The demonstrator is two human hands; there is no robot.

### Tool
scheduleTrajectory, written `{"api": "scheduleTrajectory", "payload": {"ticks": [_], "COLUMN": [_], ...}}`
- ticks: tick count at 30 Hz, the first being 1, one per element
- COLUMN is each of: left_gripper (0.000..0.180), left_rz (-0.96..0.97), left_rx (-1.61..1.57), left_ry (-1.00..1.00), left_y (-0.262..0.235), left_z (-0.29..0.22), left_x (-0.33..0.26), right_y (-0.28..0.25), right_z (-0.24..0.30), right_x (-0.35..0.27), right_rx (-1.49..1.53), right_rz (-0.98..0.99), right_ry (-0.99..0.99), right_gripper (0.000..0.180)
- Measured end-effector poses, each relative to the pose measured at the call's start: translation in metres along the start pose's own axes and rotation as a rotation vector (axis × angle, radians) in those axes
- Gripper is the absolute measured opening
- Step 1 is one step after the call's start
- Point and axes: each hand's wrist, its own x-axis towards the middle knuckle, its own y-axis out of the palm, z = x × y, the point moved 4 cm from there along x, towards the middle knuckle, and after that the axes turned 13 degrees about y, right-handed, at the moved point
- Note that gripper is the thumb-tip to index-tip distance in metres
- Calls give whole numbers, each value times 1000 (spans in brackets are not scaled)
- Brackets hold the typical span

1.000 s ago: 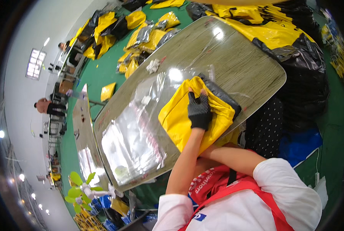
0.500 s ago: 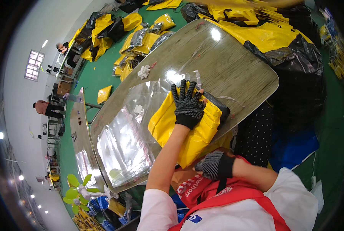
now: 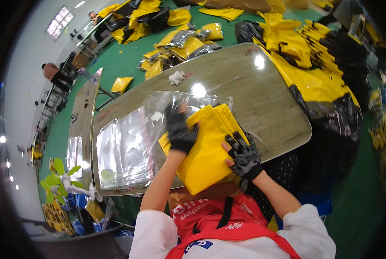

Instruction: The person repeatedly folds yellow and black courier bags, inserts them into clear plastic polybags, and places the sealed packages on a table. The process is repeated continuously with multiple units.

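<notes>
Between the blurred, black-gloved left hand (image 3: 181,131) and the black-gloved right hand (image 3: 244,156), whose grips cannot be told, a folded yellow plastic bag (image 3: 208,151) is seen over the near edge of the glossy wood-grain table (image 3: 270,97). Clear plastic sleeves (image 3: 124,149) are spread leftward; beyond, yellow packets (image 3: 188,46) are heaped on green floor (image 3: 130,56), bounded by a white wall (image 3: 33,82).

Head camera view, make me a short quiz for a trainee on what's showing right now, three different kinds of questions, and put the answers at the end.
1. True or false: on the right hand, the glove covers every fingertip.
2. What lies on the table to the left of the folded yellow piece?
A) Clear plastic packaging
B) A laptop
C) A stack of plates
3. Fill in the blank: the fan at the lower left of the view has ____ blades (colour).

Key:
1. False; the thumb tip is bare.
2. A
3. Green
</notes>
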Motion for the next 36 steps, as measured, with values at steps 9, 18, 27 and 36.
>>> {"api": "scheduleTrajectory", "payload": {"ticks": [9, 18, 27, 36], "left_gripper": [46, 69, 40, 43], "left_rz": [-383, 316, 245, 215], "left_rx": [-1759, -358, -469, -300], "left_ry": [-1069, 211, 352, -597], "left_y": [-59, -11, 45, 194], "left_z": [-64, -173, -118, 260], "left_x": [-70, 1, 32, 74], "right_y": [-4, -49, -46, -65], "right_z": [-43, -98, -93, -84], "right_x": [-17, -85, -110, -121], "right_rx": [192, 1693, 1128, 1416], "right_rz": [-53, 384, -55, 40], "right_ry": [-111, 1144, 1127, 1384], "right_gripper": [79, 48, 39, 59]}}
